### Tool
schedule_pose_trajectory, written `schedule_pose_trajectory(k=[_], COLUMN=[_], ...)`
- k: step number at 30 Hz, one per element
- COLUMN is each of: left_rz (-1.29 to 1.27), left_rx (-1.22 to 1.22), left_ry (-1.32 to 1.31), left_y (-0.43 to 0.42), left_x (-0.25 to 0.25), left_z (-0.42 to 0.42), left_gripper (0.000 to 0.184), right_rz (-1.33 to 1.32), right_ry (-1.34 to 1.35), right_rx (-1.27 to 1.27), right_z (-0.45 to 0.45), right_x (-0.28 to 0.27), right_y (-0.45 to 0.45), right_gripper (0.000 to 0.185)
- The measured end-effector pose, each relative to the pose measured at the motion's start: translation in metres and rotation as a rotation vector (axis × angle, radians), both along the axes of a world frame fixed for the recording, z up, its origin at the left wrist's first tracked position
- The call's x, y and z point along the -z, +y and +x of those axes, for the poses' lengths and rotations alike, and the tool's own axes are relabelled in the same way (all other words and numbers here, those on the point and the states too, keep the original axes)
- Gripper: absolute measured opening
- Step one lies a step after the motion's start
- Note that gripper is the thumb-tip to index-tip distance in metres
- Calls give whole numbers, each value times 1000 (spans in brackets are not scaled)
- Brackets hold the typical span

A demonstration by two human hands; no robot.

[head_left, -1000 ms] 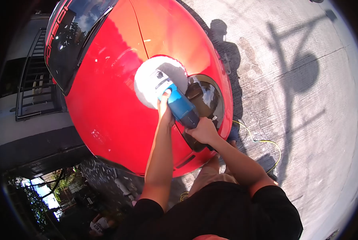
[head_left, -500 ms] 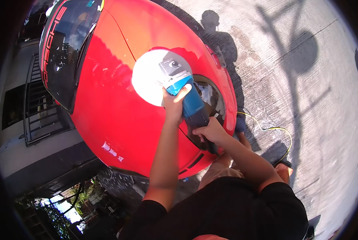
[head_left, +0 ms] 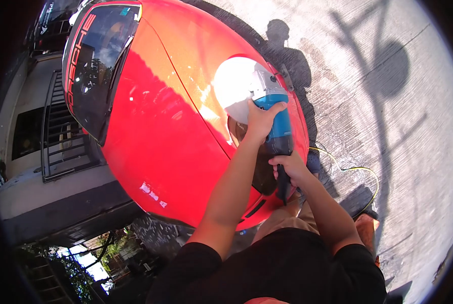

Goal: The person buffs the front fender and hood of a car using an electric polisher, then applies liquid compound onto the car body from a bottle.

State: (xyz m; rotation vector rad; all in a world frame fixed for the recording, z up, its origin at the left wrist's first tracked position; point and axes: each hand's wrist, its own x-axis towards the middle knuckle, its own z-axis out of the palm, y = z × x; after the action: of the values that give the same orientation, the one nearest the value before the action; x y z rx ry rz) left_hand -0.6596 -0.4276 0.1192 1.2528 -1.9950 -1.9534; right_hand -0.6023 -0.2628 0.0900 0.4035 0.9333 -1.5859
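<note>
A blue and black car polisher (head_left: 281, 121) with a round white pad (head_left: 234, 83) lies over the front end of a red car hood (head_left: 170, 147). My left hand (head_left: 261, 120) wraps around its blue body just behind the silver head, thumb across the top. Farther back, my right hand (head_left: 291, 168) is closed on the dark rear handle. The pad covers part of the hood beside a dark headlight (head_left: 239, 129). Whitish smears (head_left: 173, 109) mark the paint, and a pale patch (head_left: 153, 195) shows lower on the hood.
A yellow cord (head_left: 360, 168) trails over the concrete ground (head_left: 332, 66) on the right, near my feet. The windshield (head_left: 102, 55) with red lettering is at upper left. Beyond the car stand a wall and a barred metal frame (head_left: 64, 137).
Both hands have carried the polisher right across the hood, toward the car's front edge and headlight. The whole view has also shifted slightly.
</note>
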Motion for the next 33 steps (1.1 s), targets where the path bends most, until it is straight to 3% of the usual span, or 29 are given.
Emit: schedule_pose_trajectory(k=[2, 7, 14, 18, 28, 31, 33], left_rz=[8, 55, -18, 39, 7, 25, 34], left_rx=[-50, -52, -148, -156, -364, -409, -422], left_ry=[6, 207, 220, 240, 175, 211, 258], left_y=[-9, -40, -57, -66, -72, -80, -77], left_x=[-18, -27, -11, -14, -32, -13, -7], left_z=[7, 40, 79, 92, 147, 186, 204], left_gripper=[79, 58, 59, 69, 68, 61, 58], right_rz=[4, 23, 46, 60, 82, 145, 167], right_ry=[42, 190, 274, 332, 429, 655, 829], right_rx=[-24, -148, -225, -305, -517, -636, -671], right_z=[2, 14, 34, 36, 51, 69, 82], right_x=[-10, -19, -15, -11, -21, -12, -6], right_y=[-12, -32, -42, -46, -60, -62, -60], right_gripper=[13, 12, 17, 21, 31, 41, 34])
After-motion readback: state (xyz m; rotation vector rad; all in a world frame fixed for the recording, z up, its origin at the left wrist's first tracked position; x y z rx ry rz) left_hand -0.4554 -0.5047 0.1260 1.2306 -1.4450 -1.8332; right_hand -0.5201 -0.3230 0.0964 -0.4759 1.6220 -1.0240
